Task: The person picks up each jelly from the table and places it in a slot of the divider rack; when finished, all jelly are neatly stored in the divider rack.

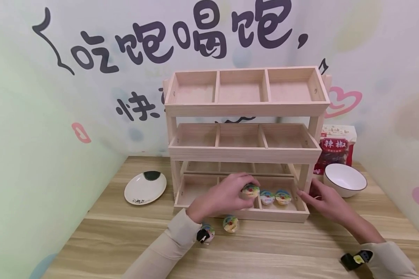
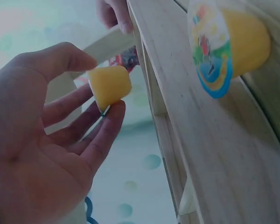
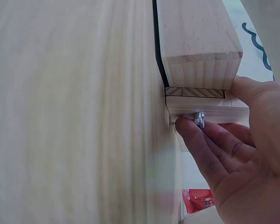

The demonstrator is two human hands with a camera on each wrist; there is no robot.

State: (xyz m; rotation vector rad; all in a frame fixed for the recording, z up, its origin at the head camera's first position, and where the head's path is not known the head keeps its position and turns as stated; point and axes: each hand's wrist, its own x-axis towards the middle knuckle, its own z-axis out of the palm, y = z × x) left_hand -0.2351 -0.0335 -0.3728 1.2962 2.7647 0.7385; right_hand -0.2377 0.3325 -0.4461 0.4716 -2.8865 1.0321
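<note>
My left hand (image 1: 225, 195) pinches a yellow jelly cup (image 2: 113, 83) between thumb and fingertips, at the middle compartment of the wooden rack's (image 1: 244, 155) bottom tier. A pale jelly cup (image 1: 267, 197) and a yellow-orange jelly cup (image 1: 283, 197) sit side by side in the right compartment. On the table in front, another yellow jelly cup (image 1: 231, 224) lies beside a jelly cup (image 1: 208, 231) partly covered by the left wrist strap. My right hand (image 1: 329, 202) grips the bottom tier's right end, its fingers by a metal bolt (image 3: 199, 120) on the outside.
A white plate with a dark patch (image 1: 144, 193) lies left of the rack. To the right stand a white bowl (image 1: 345, 180) and a red-and-white packet (image 1: 336, 149). The rack's upper tiers have three compartments each, and a printed wall (image 1: 90, 155) rises behind.
</note>
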